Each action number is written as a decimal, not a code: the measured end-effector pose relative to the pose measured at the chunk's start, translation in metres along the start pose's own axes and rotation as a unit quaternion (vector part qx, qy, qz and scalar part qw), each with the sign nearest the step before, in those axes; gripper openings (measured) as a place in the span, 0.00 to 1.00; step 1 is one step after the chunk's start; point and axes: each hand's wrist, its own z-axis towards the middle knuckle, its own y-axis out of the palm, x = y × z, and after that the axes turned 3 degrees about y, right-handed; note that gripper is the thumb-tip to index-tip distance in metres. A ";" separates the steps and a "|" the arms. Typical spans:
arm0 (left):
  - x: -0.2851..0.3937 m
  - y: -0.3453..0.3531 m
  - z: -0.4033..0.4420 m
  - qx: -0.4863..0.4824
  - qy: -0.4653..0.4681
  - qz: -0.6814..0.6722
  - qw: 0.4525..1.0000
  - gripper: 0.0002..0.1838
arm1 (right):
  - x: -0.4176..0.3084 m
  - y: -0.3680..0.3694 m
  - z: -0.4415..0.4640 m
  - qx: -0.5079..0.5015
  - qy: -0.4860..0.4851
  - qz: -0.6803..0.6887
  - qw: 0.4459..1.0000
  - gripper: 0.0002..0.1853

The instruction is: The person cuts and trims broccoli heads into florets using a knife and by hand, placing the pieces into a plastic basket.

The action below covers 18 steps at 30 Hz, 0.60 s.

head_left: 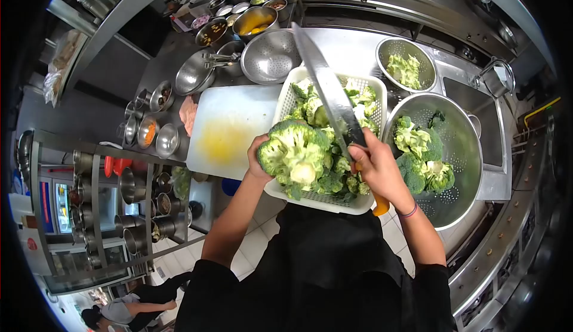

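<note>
My left hand (258, 158) is wrapped round the left side of a broccoli head (293, 153), its cut stem facing up toward me. In my right hand (379, 166) is a large knife (325, 84), gripped by its yellow handle (380, 204), the broad blade slanting up and away to the left. Blade and broccoli are both above a white perforated basket (322, 203) of broccoli pieces. To the right, a big steel colander (462, 183) has several broccoli heads (418, 147) in it. A smaller colander (430, 63) behind holds pale green trimmings (404, 69).
A white cutting board (236, 108) with a yellow stain lies left of the basket. Beyond it are a perforated steel bowl (271, 54) and several ingredient bowls. A sink (477, 117) is at right, steel shelving (143, 201) at left. Another person (134, 305) is at lower left.
</note>
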 end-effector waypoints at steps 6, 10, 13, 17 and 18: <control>-0.004 -0.012 0.016 0.080 0.027 -0.094 0.992 0.33 | -0.005 0.013 -0.006 0.077 -0.049 -0.063 0.994 0.10; 0.005 -0.003 0.025 0.023 -0.019 -0.137 0.990 0.37 | -0.011 0.033 -0.004 0.104 -0.086 -0.070 0.988 0.08; 0.011 0.006 0.032 -0.059 -0.049 -0.121 0.990 0.37 | -0.011 0.030 0.004 0.134 -0.156 -0.164 0.965 0.07; 0.013 -0.004 0.031 0.073 -0.144 -0.149 0.975 0.31 | -0.034 0.012 0.010 0.112 -0.273 -0.325 0.898 0.07; 0.013 -0.004 0.034 0.078 -0.162 -0.137 0.974 0.31 | -0.040 0.011 0.008 0.123 -0.300 -0.309 0.894 0.07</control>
